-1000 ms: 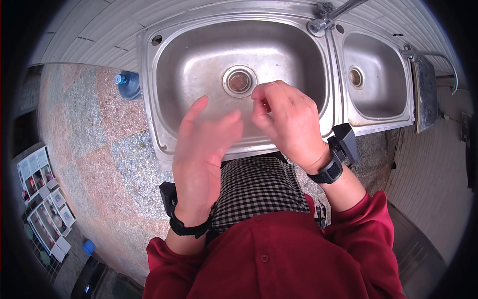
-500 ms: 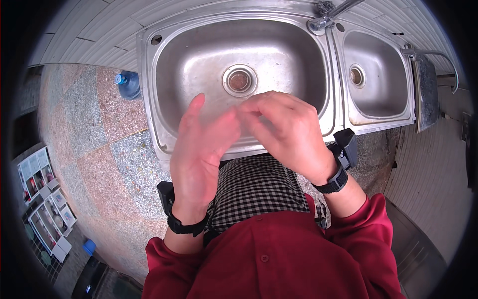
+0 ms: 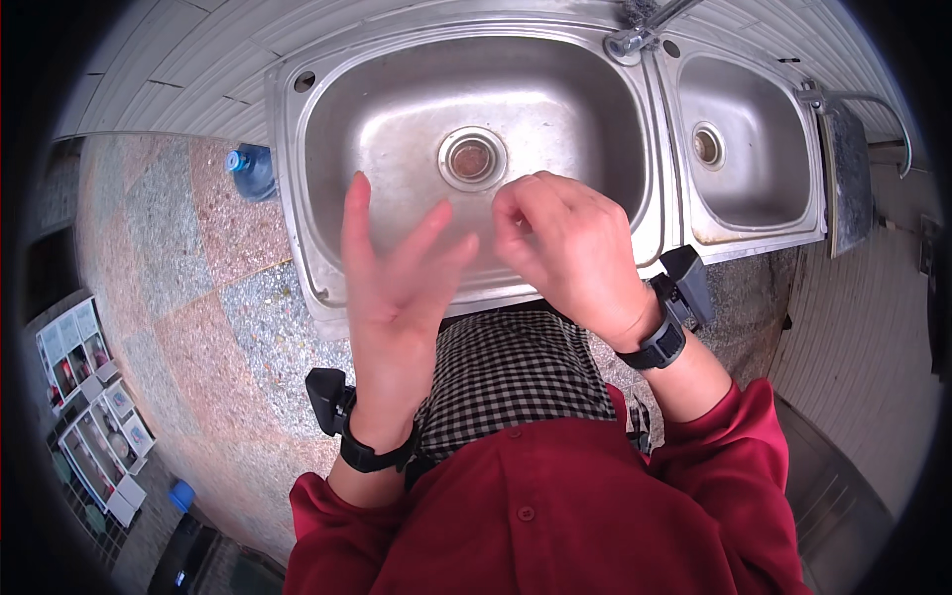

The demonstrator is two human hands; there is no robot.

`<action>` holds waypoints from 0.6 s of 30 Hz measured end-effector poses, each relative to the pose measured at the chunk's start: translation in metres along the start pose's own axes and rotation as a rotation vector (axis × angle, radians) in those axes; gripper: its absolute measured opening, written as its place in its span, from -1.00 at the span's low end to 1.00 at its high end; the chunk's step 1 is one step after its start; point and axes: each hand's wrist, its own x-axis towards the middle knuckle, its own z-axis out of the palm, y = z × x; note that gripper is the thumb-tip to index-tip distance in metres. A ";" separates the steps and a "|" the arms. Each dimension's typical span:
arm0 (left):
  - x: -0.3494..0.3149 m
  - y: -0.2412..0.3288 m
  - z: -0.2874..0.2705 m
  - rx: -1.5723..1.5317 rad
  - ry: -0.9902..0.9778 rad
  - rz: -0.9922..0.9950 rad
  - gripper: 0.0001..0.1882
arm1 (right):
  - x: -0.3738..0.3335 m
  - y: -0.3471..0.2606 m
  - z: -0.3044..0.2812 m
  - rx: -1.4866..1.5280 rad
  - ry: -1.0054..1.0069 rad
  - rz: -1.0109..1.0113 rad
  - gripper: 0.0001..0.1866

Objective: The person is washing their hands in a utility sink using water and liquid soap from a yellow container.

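Both my hands are raised over the near side of a large steel sink basin with a round drain. My left hand is open, its fingers spread and slightly blurred, and nothing lies in it. Close beside it, with a gap between, my right hand is closed, the fingers curled in toward the thumb. Whatever it may pinch is hidden by the fingers. A black strap with a small black box sits on each wrist.
A metal faucet stands at the basin's far right corner. To the right is a smaller steel basin with a curved tap. A blue plastic bottle stands left of the sink on the speckled counter.
My left hand has drawn away from my right to the left, its fingers spreading wider. The fingers of my right hand have curled in more.
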 end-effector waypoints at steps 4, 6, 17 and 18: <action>0.003 -0.001 0.000 -0.037 0.004 -0.006 -0.08 | -0.004 0.001 0.004 0.203 0.110 0.108 -0.88; 0.003 -0.003 -0.001 -0.016 0.005 0.004 -0.08 | -0.004 -0.002 0.009 0.218 0.129 0.009 -0.91; 0.004 0.004 -0.005 -0.349 0.025 -0.071 -0.17 | -0.008 -0.019 0.009 0.249 0.099 0.052 -0.87; 0.003 0.004 -0.004 -0.349 0.026 -0.067 -0.17 | -0.007 -0.022 0.011 0.220 0.169 0.051 -0.88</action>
